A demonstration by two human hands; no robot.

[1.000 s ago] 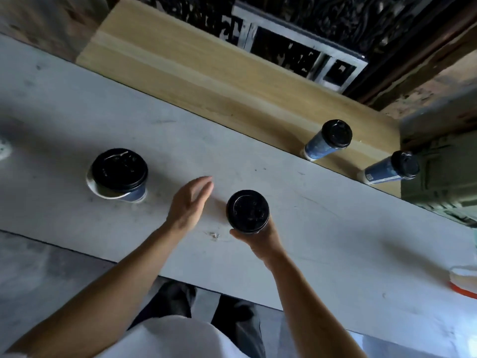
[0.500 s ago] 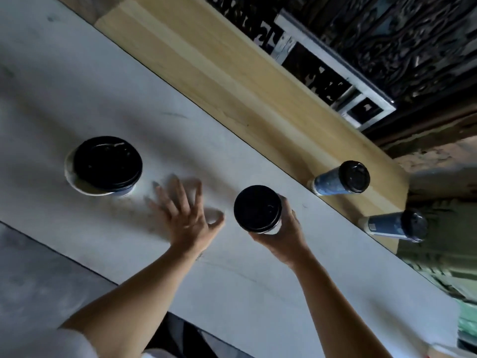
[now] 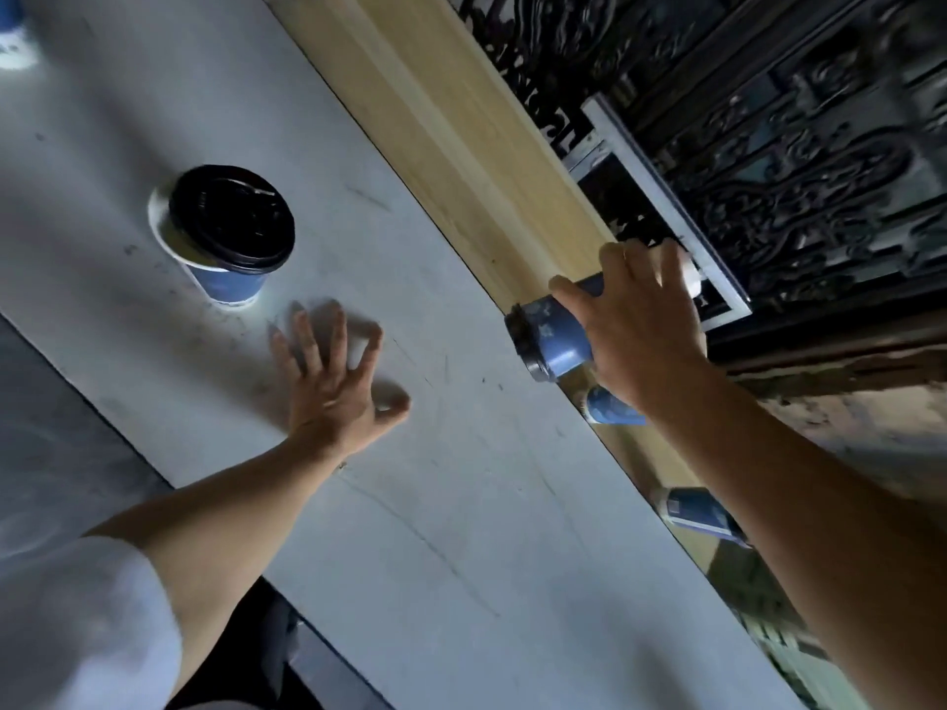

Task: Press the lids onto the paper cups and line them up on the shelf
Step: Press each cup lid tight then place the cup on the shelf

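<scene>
My right hand [image 3: 643,330] grips a blue paper cup with a black lid [image 3: 551,340] and holds it over the pale wooden shelf [image 3: 461,130]. Two more blue lidded cups [image 3: 612,408] [image 3: 697,512] stand on the shelf, mostly hidden behind my right forearm. A fourth blue cup [image 3: 230,284] stands on the white table [image 3: 153,94] at the left, with a loose black lid [image 3: 231,220] lying askew over its rim. My left hand [image 3: 335,371] rests flat on the table with its fingers spread and holds nothing.
Behind the shelf runs a dark carved screen [image 3: 768,146] with a white frame [image 3: 666,197]. A blue and white object [image 3: 13,33] sits at the table's far left corner. The near table edge drops to a grey floor [image 3: 46,427].
My right hand has lifted the lidded cup from the table up and away over the shelf. My left hand has stayed spread on the table. The view has swung and tilted.
</scene>
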